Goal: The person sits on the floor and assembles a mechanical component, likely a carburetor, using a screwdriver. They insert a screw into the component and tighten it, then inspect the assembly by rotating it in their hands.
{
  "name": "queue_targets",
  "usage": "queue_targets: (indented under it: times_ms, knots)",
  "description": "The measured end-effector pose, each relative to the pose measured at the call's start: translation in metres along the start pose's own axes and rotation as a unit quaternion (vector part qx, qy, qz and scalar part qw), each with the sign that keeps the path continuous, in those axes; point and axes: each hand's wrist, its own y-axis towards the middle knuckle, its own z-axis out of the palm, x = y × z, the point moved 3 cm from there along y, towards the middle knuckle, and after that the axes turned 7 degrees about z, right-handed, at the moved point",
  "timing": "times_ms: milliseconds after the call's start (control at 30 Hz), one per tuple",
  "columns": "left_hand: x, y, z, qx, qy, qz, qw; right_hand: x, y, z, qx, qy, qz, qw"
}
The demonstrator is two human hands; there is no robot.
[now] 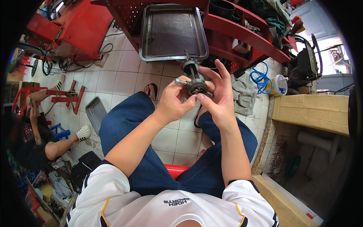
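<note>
Between my knees I hold a dark metal cage-like assembly [193, 72], its round ends joined by rods. A threaded stem points away from me, toward the tray, and a bolt sticks out on the left side. My left hand [172, 101] is closed round its left side, thumb at the near round end. From the right, my right hand [219, 99] grips the same near end with thumb and bent fingers, while other fingers stretch upward. The two thumb tips almost meet at the opening. What lies inside this end is too small to make out.
A large metal tray [172, 58] lies ahead, beside a red workshop cart [242, 30]. At the right are a blue coiled hose [261, 77], a grey cloth [243, 94] and a tan padded block [310, 113]. A smaller tray [96, 113] and another seated person [34, 132] are at left.
</note>
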Motion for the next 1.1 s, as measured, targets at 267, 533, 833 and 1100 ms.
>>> queue_targets:
  times_ms: [267, 533, 833, 1100]
  knots:
    - [-0.003, 0.003, 0.005, 0.007, -0.019, -0.007, 1.000, -0.004, -0.001, -0.005, -0.018, -0.034, -0.005, 0.999]
    - [0.000, 0.003, 0.003, 0.012, -0.042, 0.008, 0.999, -0.009, -0.002, -0.008, -0.012, -0.047, -0.017, 0.999]
    - [0.003, 0.002, -0.002, 0.014, -0.016, 0.007, 1.000, -0.009, -0.002, -0.008, 0.000, -0.059, -0.008, 0.998]
    - [0.001, 0.001, 0.001, 0.012, -0.045, -0.023, 0.999, -0.010, -0.003, -0.010, 0.008, -0.073, 0.009, 0.997]
